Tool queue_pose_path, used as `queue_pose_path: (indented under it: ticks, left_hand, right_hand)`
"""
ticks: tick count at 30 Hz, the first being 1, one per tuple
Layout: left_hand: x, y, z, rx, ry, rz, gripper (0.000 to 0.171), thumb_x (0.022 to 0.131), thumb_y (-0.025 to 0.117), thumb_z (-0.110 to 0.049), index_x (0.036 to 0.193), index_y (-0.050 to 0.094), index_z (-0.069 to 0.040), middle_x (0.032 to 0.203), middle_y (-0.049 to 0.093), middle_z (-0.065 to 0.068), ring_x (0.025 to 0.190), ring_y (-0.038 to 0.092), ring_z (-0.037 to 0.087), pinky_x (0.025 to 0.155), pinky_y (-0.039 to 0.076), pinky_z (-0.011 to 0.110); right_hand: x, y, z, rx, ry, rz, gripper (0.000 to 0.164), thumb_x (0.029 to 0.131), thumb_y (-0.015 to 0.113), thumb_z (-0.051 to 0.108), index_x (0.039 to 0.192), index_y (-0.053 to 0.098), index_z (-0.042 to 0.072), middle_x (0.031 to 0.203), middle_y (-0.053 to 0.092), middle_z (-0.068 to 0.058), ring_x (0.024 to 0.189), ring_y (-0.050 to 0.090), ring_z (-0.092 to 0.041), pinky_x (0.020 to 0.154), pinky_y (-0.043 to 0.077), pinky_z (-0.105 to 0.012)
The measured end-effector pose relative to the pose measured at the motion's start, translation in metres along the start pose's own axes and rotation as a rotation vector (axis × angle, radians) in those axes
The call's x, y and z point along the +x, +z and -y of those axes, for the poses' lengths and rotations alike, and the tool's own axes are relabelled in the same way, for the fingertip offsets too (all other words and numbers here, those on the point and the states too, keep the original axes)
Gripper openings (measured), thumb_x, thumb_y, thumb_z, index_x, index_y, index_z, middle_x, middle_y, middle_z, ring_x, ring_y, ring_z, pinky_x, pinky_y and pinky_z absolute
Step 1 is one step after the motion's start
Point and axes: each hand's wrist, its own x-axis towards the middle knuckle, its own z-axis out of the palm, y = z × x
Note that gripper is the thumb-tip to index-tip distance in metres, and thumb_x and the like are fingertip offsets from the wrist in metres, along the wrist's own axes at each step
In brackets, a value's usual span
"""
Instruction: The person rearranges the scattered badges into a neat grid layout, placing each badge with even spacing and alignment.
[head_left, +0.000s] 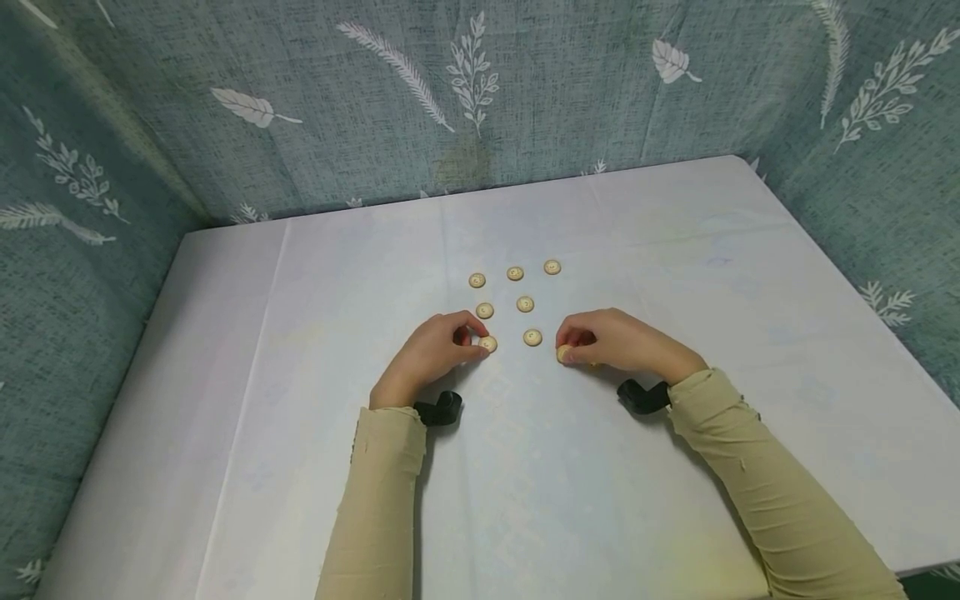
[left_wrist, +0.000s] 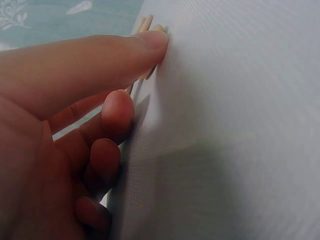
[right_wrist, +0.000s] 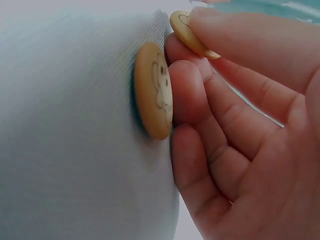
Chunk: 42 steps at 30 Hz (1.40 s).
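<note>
My left hand [head_left: 435,350] has its thumb and forefinger pinching the edges of a round, pale-yellow disc [head_left: 488,343] low over the white cloth. In the left wrist view, the thumb hides most of that disc. The right hand [head_left: 618,342] pinches another disc [right_wrist: 185,31] between thumb and fingers; a line drawing shows on its face. Beside the right hand's curled lower fingers, a further disc [right_wrist: 154,92] with a drawn animal-like face lies on the cloth. Between the two hands sits a single disc [head_left: 532,337].
Beyond the hands, several matching discs lie in loose rows, among them one at the far right [head_left: 552,267] and one at the far left [head_left: 477,280]. White cloth covers the table [head_left: 322,333]. Green leaf-patterned curtains [head_left: 540,100] stand behind it and along both sides.
</note>
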Motion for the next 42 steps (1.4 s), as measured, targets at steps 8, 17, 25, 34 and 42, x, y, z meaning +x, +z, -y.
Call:
queue_pose_path:
  ticks: [8,17,25,34,42]
  left_hand:
    - [0.000,0.000,0.000,0.007,0.002,-0.005,0.015,0.078,0.067,-0.025,0.091,0.061,-0.021,0.071,0.050,0.001,0.067,0.046,0.016,0.063,0.035,0.030]
    - [0.000,-0.001,0.000,0.010,0.010,-0.008,0.014,0.078,0.068,-0.025,0.090,0.061,-0.021,0.071,0.049,0.001,0.067,0.046,0.016,0.063,0.035,0.030]
    - [0.001,0.001,0.002,0.000,0.000,-0.005,0.014,0.078,0.068,-0.026,0.090,0.061,-0.022,0.071,0.050,0.001,0.066,0.046,0.016,0.063,0.036,0.030]
    - [0.002,0.001,0.002,0.014,0.005,-0.006,0.015,0.078,0.068,-0.027,0.090,0.061,-0.021,0.071,0.050,0.001,0.066,0.046,0.015,0.063,0.036,0.030]
    - [0.000,0.000,0.001,0.004,-0.004,0.000,0.015,0.078,0.068,-0.027,0.090,0.061,-0.021,0.072,0.050,0.001,0.067,0.046,0.015,0.063,0.036,0.030]
  right_hand:
    - [0.002,-0.003,-0.003,0.023,0.008,-0.021,0.013,0.085,0.060,0.028,0.097,0.063,0.023,0.085,0.061,0.010,0.078,0.052,-0.014,0.073,0.040,-0.033]
    - [0.003,-0.004,-0.006,0.054,0.012,-0.053,0.009,0.084,0.062,0.029,0.089,0.063,0.022,0.077,0.060,0.007,0.075,0.050,-0.015,0.069,0.039,-0.033]
    - [0.003,-0.004,-0.012,0.104,0.030,-0.114,0.011,0.083,0.063,0.030,0.089,0.063,0.021,0.084,0.061,0.006,0.079,0.050,-0.016,0.071,0.039,-0.033]
    - [0.004,-0.007,-0.015,0.086,0.094,-0.163,0.012,0.084,0.062,0.026,0.094,0.064,0.019,0.088,0.062,0.004,0.073,0.051,-0.017,0.064,0.043,-0.032]
    - [0.004,-0.006,-0.015,0.091,0.148,-0.198,0.013,0.084,0.062,0.027,0.094,0.064,0.019,0.089,0.060,0.002,0.075,0.051,-0.018,0.064,0.043,-0.032]
